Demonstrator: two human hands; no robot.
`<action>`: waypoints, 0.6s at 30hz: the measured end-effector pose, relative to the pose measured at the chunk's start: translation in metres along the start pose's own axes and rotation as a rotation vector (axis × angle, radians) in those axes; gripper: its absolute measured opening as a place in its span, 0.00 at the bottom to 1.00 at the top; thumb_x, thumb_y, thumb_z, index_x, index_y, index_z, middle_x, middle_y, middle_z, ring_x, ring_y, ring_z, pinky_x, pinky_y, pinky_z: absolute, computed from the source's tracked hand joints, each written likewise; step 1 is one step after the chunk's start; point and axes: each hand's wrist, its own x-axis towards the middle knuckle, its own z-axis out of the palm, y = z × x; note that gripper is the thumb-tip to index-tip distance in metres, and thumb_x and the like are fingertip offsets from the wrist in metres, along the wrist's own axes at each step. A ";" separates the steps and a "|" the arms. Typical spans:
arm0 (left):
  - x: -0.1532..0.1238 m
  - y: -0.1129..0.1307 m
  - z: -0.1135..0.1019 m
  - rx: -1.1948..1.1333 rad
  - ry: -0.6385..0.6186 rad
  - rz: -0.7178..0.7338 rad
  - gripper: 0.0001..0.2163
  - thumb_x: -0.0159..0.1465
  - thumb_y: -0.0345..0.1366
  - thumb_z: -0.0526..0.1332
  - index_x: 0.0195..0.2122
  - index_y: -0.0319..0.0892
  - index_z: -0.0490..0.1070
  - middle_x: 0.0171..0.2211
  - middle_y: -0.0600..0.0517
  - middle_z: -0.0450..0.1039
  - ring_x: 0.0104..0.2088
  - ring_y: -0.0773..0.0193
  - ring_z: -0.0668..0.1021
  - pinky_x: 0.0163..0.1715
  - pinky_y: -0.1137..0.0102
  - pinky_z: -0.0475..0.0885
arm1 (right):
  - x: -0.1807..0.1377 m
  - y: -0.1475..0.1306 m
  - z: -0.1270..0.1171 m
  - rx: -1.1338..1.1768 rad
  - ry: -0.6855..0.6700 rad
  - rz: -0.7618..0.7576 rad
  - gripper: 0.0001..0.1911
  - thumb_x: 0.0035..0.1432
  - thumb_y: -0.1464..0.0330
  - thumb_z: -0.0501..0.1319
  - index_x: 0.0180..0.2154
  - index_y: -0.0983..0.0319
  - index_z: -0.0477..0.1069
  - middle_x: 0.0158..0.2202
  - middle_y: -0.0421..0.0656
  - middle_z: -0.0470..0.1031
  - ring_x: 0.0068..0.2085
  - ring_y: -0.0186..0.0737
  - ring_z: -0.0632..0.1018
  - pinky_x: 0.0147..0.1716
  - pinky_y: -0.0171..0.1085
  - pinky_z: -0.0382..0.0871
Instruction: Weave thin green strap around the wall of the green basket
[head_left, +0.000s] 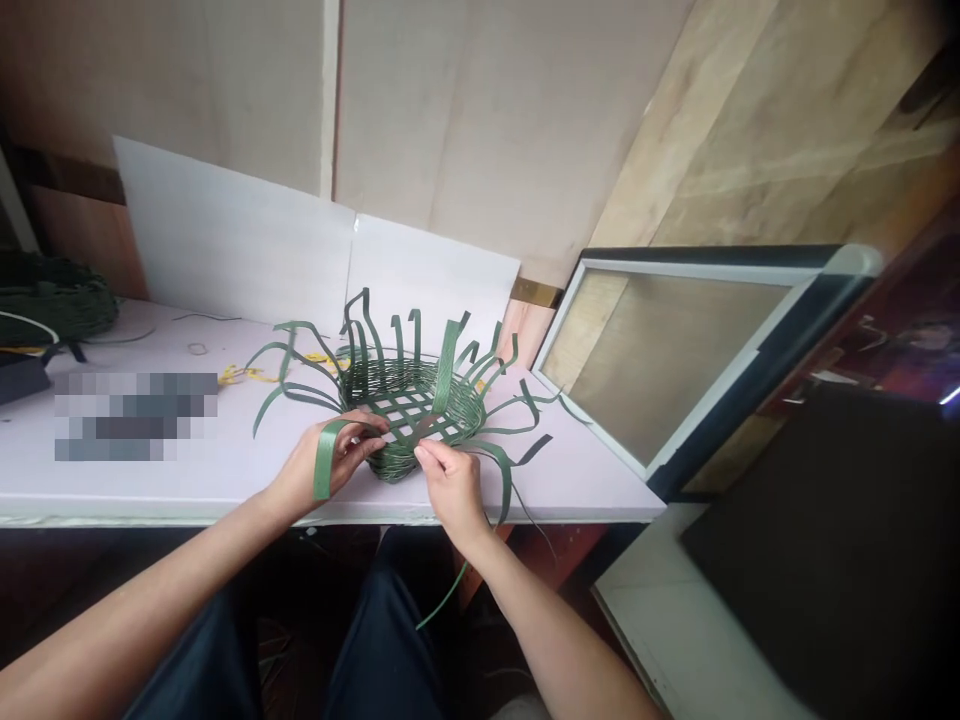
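A part-woven green basket (397, 468) sits near the table's front edge, with a lattice base and flat upright strips bending outward all round. My left hand (339, 452) grips its near left rim, thumb and fingers closed on it. A wide green strip (325, 460) loops over the back of that hand. At the near rim, my right hand (452, 485) is pinched on what looks like a thin green strand, mostly hidden by the fingers. The loose end of a thin strand (448, 598) hangs below the table edge beside my right wrist.
The pale table (187, 475) bears yellow ties (251, 375) behind the basket and a blurred patch at left. Another dark green woven piece (56, 300) lies far left. White panels (240, 235) lean behind. A framed panel (652, 350) stands at the right.
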 end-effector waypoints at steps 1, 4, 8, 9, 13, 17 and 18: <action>-0.006 0.004 0.001 0.038 0.058 0.023 0.10 0.68 0.40 0.58 0.46 0.43 0.72 0.47 0.47 0.77 0.49 0.59 0.78 0.41 0.69 0.75 | 0.000 -0.001 -0.001 -0.020 -0.006 -0.012 0.15 0.62 0.62 0.56 0.32 0.61 0.80 0.24 0.41 0.75 0.25 0.35 0.70 0.28 0.33 0.62; -0.028 0.020 0.003 0.282 0.198 0.087 0.12 0.68 0.36 0.58 0.52 0.43 0.69 0.51 0.45 0.74 0.51 0.57 0.77 0.42 0.68 0.76 | -0.001 -0.001 -0.005 -0.052 -0.012 -0.041 0.17 0.63 0.62 0.55 0.29 0.61 0.78 0.20 0.38 0.70 0.23 0.33 0.65 0.25 0.32 0.57; -0.043 0.040 0.007 0.481 0.198 0.267 0.12 0.66 0.29 0.59 0.50 0.45 0.70 0.46 0.50 0.77 0.43 0.64 0.80 0.46 0.71 0.75 | -0.002 -0.001 -0.006 -0.038 -0.003 -0.050 0.16 0.63 0.63 0.56 0.30 0.61 0.79 0.21 0.38 0.71 0.24 0.33 0.66 0.26 0.33 0.58; -0.041 0.043 0.009 0.479 0.188 0.292 0.14 0.67 0.28 0.58 0.53 0.45 0.69 0.47 0.50 0.77 0.45 0.64 0.80 0.47 0.71 0.75 | -0.002 -0.001 -0.006 -0.027 -0.005 -0.043 0.15 0.63 0.63 0.56 0.31 0.61 0.79 0.22 0.39 0.73 0.24 0.34 0.67 0.27 0.33 0.59; -0.016 0.050 0.026 0.483 0.113 0.197 0.18 0.70 0.32 0.53 0.60 0.42 0.61 0.53 0.44 0.73 0.51 0.59 0.78 0.48 0.67 0.76 | -0.003 -0.002 -0.004 0.009 -0.019 -0.012 0.14 0.64 0.64 0.56 0.35 0.61 0.79 0.27 0.42 0.77 0.27 0.36 0.72 0.30 0.33 0.63; 0.010 0.050 0.034 0.581 -0.131 0.017 0.10 0.71 0.35 0.51 0.43 0.39 0.70 0.40 0.47 0.76 0.36 0.60 0.80 0.31 0.69 0.73 | -0.002 -0.001 -0.007 0.008 -0.043 -0.026 0.15 0.65 0.64 0.55 0.35 0.60 0.79 0.29 0.42 0.79 0.28 0.37 0.73 0.31 0.33 0.65; 0.013 0.049 0.033 0.611 -0.170 0.004 0.10 0.71 0.35 0.51 0.38 0.39 0.70 0.36 0.48 0.75 0.32 0.61 0.79 0.27 0.69 0.70 | -0.001 -0.001 -0.009 0.000 -0.056 -0.029 0.15 0.65 0.64 0.55 0.36 0.60 0.80 0.28 0.42 0.79 0.28 0.37 0.74 0.31 0.33 0.65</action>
